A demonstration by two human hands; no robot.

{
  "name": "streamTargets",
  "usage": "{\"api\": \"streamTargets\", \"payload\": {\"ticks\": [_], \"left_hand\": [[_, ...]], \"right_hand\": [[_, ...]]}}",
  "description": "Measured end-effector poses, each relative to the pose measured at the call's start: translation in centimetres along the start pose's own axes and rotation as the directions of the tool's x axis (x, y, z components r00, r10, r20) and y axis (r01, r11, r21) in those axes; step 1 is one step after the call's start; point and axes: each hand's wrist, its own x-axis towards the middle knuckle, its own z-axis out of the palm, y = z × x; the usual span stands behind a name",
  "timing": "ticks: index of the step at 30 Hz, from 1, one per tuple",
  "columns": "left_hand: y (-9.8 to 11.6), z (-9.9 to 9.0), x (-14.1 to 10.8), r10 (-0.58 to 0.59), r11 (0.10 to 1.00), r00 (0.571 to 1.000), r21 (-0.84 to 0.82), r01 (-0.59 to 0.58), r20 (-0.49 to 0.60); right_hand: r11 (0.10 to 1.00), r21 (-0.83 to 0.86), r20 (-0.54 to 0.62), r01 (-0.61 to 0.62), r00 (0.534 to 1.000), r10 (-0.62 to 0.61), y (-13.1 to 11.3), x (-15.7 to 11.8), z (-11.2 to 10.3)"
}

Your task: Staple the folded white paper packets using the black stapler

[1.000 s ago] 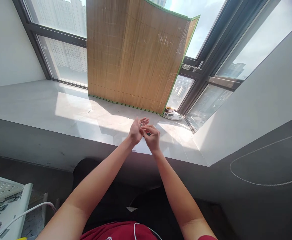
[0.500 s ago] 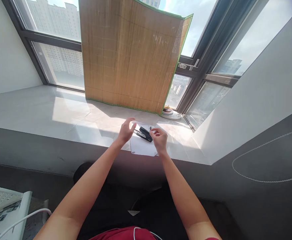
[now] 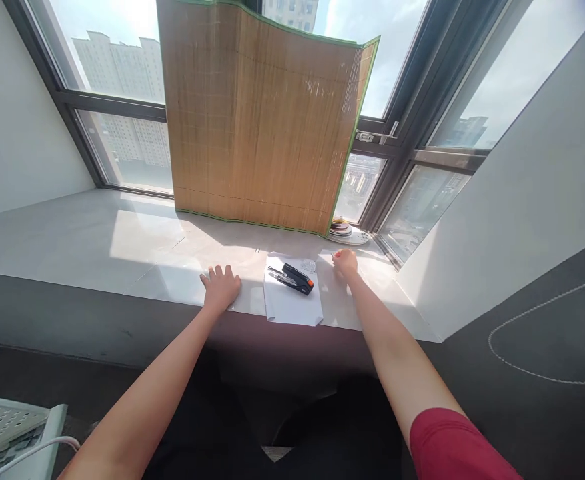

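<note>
On a white sheet of paper (image 3: 292,310) lies a black stapler (image 3: 295,279) with an orange spot at one end; its top arm is swung apart from its base. My left hand (image 3: 222,288) rests on the windowsill left of the paper, fingers spread, holding nothing. To the right of the paper, my right hand (image 3: 345,263) is low over the sill with its fingers pinched together. Whatever may be between those fingertips is too small to make out. Neither hand touches the stapler.
A bamboo mat (image 3: 267,127) with green edging stands against the window behind the sill (image 3: 142,260). A stack of plates (image 3: 345,232) sits in the right corner. A white perforated chair (image 3: 17,427) is at lower left, and a cord loop (image 3: 502,357) hangs at right.
My left hand has moved left and down from beside the stapler onto the sill. The right hand has moved right, away from the stapler, fingers still pinched. The view has shifted slightly.
</note>
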Motion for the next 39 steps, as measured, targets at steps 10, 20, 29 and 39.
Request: {"api": "streamTargets", "payload": {"ticks": [10, 20, 29, 39], "left_hand": [[-0.2, 0.0, 0.1, -0.001, 1.0, 1.0, -0.012, 0.001, 0.0], [0.5, -0.6, 0.4, -0.045, 0.999, 0.998, 0.0, 0.045, -0.037], [4.8, 0.8, 4.7, 0.157, 0.987, 0.987, 0.03, -0.158, 0.014], [6.2, 3.8, 9.1, 0.321, 0.947, 0.944, -0.045, -0.319, 0.075]], "right_hand": [[0.993, -0.059, 0.093, -0.097, 0.99, 0.103, 2.7, -1.7, 0.2], [0.927, -0.35, 0.075, 0.137, 0.99, -0.118, 2.3, -10.3, 0.1], [0.911, -0.4, 0.187, 0.105, 0.982, -0.031, 1.4, -10.2, -1.1], [0.92, -0.372, 0.182, 0.121, 0.982, -0.055, 1.7, -10.1, -0.9]]}}
